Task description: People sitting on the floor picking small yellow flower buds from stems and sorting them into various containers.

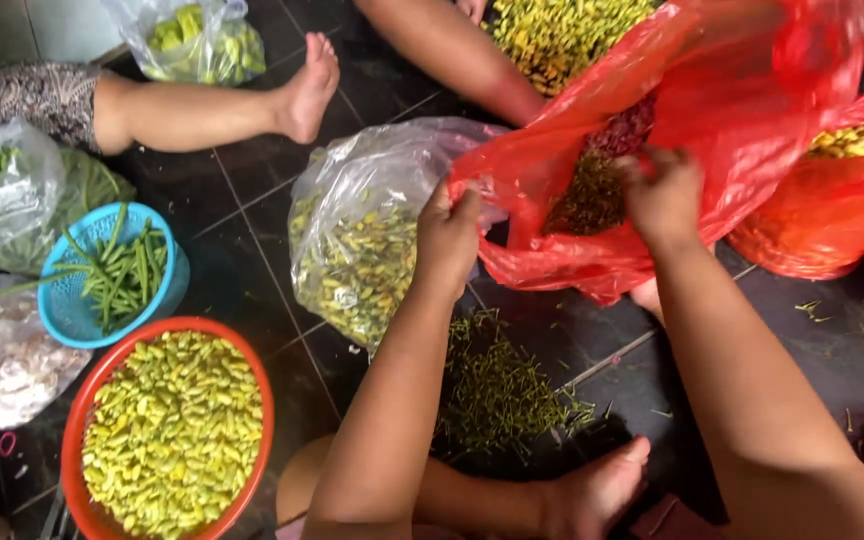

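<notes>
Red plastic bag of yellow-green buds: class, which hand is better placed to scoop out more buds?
Probably the right hand: it is inside the red plastic bag's mouth. The left hand grips the rim.

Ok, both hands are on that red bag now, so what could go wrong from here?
1. The left hand grips only the thin rim of the red bag; the plastic may tear or slip, dumping the flower bits inside.
2. The right hand is at the bag's mouth; anything that falls out could mix with the stem pile on the floor below.
3. The clear bag lies right beside the red one and could get knocked or buried.
</notes>
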